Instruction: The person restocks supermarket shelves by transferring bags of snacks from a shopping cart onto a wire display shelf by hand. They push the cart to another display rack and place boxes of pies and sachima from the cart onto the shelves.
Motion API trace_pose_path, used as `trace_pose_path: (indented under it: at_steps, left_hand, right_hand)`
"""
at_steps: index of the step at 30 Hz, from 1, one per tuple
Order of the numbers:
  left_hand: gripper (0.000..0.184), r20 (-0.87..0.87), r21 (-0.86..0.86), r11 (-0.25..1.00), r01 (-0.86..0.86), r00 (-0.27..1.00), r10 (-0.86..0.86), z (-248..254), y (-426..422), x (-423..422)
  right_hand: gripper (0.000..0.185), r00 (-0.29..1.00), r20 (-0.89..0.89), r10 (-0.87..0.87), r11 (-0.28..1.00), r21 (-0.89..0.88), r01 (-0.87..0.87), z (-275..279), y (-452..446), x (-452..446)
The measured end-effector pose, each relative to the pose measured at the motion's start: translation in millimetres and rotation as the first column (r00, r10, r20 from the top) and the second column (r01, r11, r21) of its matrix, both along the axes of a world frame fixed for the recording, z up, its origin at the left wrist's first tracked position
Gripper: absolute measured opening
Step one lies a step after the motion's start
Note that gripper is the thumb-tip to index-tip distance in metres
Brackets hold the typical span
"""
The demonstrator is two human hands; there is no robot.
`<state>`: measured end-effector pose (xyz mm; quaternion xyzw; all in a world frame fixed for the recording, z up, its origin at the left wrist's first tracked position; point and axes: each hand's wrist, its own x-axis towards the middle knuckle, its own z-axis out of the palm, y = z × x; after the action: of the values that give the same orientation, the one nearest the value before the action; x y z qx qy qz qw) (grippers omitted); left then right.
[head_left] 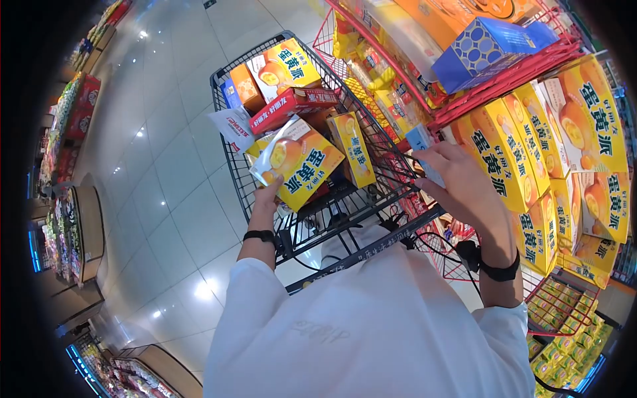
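My left hand (267, 198) grips the lower left corner of a yellow egg-yolk-pie box (302, 162), which is tilted on top of other goods in the shopping cart (221, 99). Between the fingers and thumb of my right hand (461, 178) is a slim light-blue and white pack (419, 138), mostly covered by the hand. This hand is above the cart's right rear corner, close to the red display rack. Beside the tilted box, a narrower yellow box (355, 149) stands in the cart. A red box (292, 107) lies behind it.
More cartons fill the cart's far end, including an orange box (245, 85). A red wire rack (494, 86) on the right holds a blue box (481, 53) and stacked yellow pie boxes (491, 149). Tiled floor (162, 166) runs along the left, with shelves beyond.
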<state>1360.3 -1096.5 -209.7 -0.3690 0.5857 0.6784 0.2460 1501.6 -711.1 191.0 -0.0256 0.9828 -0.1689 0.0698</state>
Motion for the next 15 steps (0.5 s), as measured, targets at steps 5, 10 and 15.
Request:
trace_pose_path:
  at_steps: [5, 10, 15]
  left_hand:
    - [0.055, -0.008, 0.287, 0.958, 0.019, 1.000, -0.018, -8.4, 13.3, -9.0]
    - [0.057, -0.051, 0.248, 0.968, 0.035, 0.998, -0.023, 0.5, 23.4, -17.6]
    - [0.049, -0.149, 0.319, 0.942, 0.102, 0.987, -0.057, 33.6, 23.3, -20.9]
  right_hand:
    - [0.040, 0.997, 0.056, 0.048, 0.997, -0.060, -0.045, -8.4, -5.5, 0.4]
    - [0.041, 0.969, 0.161, 0.188, 0.973, -0.162, -0.162, -35.9, -11.9, -9.5]
    - [0.041, 0.983, 0.085, 0.161, 0.969, -0.203, -0.141, -45.7, -6.1, -2.0]
